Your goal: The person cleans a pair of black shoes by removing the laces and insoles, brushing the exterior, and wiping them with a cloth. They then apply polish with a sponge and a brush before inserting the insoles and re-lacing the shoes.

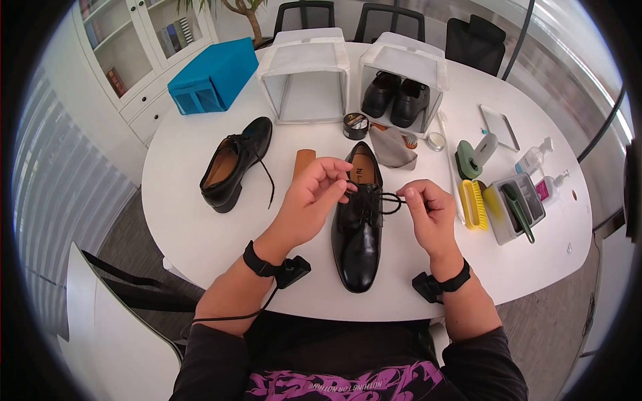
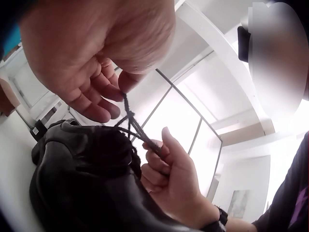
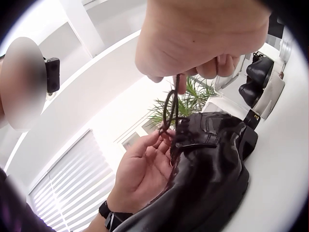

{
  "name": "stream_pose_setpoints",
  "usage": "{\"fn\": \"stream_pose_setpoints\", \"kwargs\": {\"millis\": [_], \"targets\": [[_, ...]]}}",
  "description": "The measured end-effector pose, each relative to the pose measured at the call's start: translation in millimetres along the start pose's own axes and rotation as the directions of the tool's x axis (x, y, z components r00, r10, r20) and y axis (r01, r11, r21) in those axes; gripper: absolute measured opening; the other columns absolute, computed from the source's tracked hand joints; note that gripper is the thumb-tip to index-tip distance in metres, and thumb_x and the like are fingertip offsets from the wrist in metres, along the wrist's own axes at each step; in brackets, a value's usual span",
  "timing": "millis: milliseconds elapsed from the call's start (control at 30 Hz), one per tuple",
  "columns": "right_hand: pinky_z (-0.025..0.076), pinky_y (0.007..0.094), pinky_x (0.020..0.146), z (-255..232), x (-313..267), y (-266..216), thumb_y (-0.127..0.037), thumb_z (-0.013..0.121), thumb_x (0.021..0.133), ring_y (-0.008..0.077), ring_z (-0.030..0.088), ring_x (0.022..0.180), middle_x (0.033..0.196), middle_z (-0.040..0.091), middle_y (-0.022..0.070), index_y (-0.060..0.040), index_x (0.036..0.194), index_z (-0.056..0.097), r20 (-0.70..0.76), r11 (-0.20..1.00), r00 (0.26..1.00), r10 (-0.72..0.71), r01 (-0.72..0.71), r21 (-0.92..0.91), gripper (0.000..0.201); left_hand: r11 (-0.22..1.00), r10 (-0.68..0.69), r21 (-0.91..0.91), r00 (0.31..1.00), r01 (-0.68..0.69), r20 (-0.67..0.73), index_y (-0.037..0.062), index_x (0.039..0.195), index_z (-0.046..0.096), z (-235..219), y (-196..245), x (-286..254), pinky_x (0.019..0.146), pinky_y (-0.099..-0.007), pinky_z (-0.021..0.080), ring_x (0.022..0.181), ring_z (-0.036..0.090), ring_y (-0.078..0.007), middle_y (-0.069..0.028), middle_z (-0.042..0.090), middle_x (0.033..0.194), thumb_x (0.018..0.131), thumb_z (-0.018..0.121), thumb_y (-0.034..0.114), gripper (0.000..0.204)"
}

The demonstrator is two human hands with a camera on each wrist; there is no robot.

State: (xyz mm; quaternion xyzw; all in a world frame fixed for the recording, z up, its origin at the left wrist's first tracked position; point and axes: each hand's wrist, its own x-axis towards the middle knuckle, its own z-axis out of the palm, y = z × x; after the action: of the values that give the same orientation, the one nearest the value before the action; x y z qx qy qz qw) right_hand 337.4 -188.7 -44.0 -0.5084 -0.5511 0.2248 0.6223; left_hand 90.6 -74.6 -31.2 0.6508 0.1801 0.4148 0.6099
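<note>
A glossy black dress shoe (image 1: pixel 358 250) stands on the white table, its toe toward the person. Thumb and fingers of the left hand (image 1: pixel 309 204) pinch a black shoelace (image 2: pixel 131 116) just above the lacing. On the other side, the right hand (image 1: pixel 433 217) grips a loop (image 1: pixel 391 203) of the same lace between thumb and curled fingers. The lace stretches between both hands, crossing above the shoe's tongue, as the left wrist view shows. In the right wrist view the loop (image 3: pixel 169 108) hangs from the right fingers, with the left fingertips at its lower end.
Left of the hands stands a second black shoe (image 1: pixel 227 170) with a loose lace. Behind are a black tin (image 1: pixel 355 125), a grey cloth (image 1: pixel 394 150) and a white box (image 1: pixel 438 67) holding two shoes. A yellow brush (image 1: pixel 473 206) and a grey caddy (image 1: pixel 511 224) stand right.
</note>
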Motion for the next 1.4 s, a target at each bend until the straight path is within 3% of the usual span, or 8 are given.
{"fn": "stream_pose_setpoints", "kwargs": {"millis": [67, 133, 267, 400, 667, 833, 1067, 1400], "targets": [[0.048, 0.0261, 0.068, -5.5, 4.6, -6.3, -0.016, 0.071, 0.117, 0.0075, 0.059, 0.073, 0.080, 0.070, 0.0003, 0.0032, 0.113, 0.081, 0.105, 0.991, 0.990, -0.090, 0.099, -0.091, 0.022, 0.999, -0.048, -0.007, 0.998, 0.048, 0.027, 0.0048, 0.148, 0.063, 1.2, 1.8, -0.2, 0.095, -0.0298, 0.057, 0.114, 0.071, -0.0133, -0.0030, 0.069, 0.122, 0.113, 0.068, 0.002, 0.036], [0.051, 0.0273, 0.071, -6.4, 4.9, -6.7, -0.015, 0.069, 0.118, 0.0100, 0.064, 0.075, 0.084, 0.073, 0.0029, 0.0038, 0.118, 0.081, 0.216, 0.964, 0.962, -0.168, 0.206, -0.171, 0.023, 0.957, 0.091, 0.258, 0.982, -0.133, 0.167, 0.0058, 0.149, 0.064, 0.9, 0.8, -1.1, 0.094, -0.0299, 0.056, 0.113, 0.071, -0.0133, -0.0037, 0.072, 0.126, 0.107, 0.079, 0.003, 0.044], [0.058, 0.0309, 0.079, 4.6, 0.7, -8.8, -0.009, 0.072, 0.113, 0.0161, 0.070, 0.080, 0.090, 0.077, 0.0066, -0.0009, 0.132, 0.083, 0.264, 0.990, 0.964, 0.001, -0.039, 0.138, 0.024, 0.874, 0.079, 0.466, 0.987, -0.136, 0.140, 0.0058, 0.143, 0.070, 8.9, 10.2, -4.0, 0.090, -0.0289, 0.054, 0.105, 0.070, -0.0129, -0.0042, 0.076, 0.117, 0.098, 0.089, 0.004, 0.049], [0.058, 0.0307, 0.082, 9.9, 8.2, -4.5, 0.002, 0.081, 0.103, 0.0163, 0.069, 0.092, 0.102, 0.074, 0.0053, -0.0037, 0.137, 0.082, 0.258, 0.960, 0.944, -0.207, 0.247, -0.135, 0.034, 0.839, 0.188, 0.503, 0.978, -0.207, 0.089, 0.0055, 0.141, 0.071, 12.9, -1.7, -5.7, 0.089, -0.0291, 0.054, 0.101, 0.070, -0.0135, -0.0039, 0.076, 0.112, 0.098, 0.088, 0.003, 0.046], [0.053, 0.0328, 0.099, 11.0, 7.0, 2.3, 0.004, 0.078, 0.102, 0.0184, 0.064, 0.111, 0.132, 0.065, 0.0093, -0.0029, 0.114, 0.078, 0.189, 0.991, 0.974, -0.126, 0.134, -0.028, 0.014, 0.956, 0.148, 0.251, 0.989, -0.149, 0.020, 0.0053, 0.147, 0.064, 10.6, -5.1, -5.7, 0.102, -0.0315, 0.054, 0.107, 0.068, -0.0132, -0.0012, 0.072, 0.115, 0.108, 0.075, -0.001, 0.041], [0.040, 0.0403, 0.119, -2.4, 12.5, 11.6, -0.011, 0.064, 0.099, 0.0215, 0.053, 0.132, 0.141, 0.058, 0.0100, -0.0088, 0.091, 0.056, 0.247, 0.884, 0.969, 0.007, -0.122, 0.451, 0.011, 0.999, 0.026, -0.022, 0.999, -0.025, 0.037, 0.0065, 0.156, 0.053, 4.5, -11.5, -1.0, 0.111, -0.0337, 0.050, 0.117, 0.066, -0.0146, -0.0032, 0.068, 0.120, 0.110, 0.063, -0.001, 0.047], [0.044, 0.0389, 0.110, -11.1, 15.7, 8.1, -0.017, 0.064, 0.100, 0.0229, 0.057, 0.117, 0.123, 0.060, 0.0086, -0.0111, 0.089, 0.054, 0.212, 0.670, 0.977, 0.004, -0.160, 0.725, 0.016, 0.931, -0.123, -0.327, 0.984, 0.160, 0.132, 0.0072, 0.161, 0.048, -2.2, -6.2, -0.3, 0.114, -0.0346, 0.050, 0.122, 0.068, -0.0196, -0.0064, 0.062, 0.129, 0.100, 0.054, -0.011, 0.064], [0.045, 0.0339, 0.082, -16.1, 19.1, -19.6, -0.032, 0.055, 0.124, 0.0155, 0.050, 0.077, 0.084, 0.049, -0.0002, -0.0101, 0.110, 0.061, 0.132, 0.676, 0.991, 0.012, -0.106, 0.729, 0.027, 0.995, -0.022, -0.089, 0.967, 0.047, 0.255, 0.0077, 0.171, 0.041, 16.5, 2.6, -6.7, 0.112, -0.0354, 0.051, 0.124, 0.068, -0.0184, -0.0102, 0.061, 0.148, 0.097, 0.073, -0.013, 0.083]]}}
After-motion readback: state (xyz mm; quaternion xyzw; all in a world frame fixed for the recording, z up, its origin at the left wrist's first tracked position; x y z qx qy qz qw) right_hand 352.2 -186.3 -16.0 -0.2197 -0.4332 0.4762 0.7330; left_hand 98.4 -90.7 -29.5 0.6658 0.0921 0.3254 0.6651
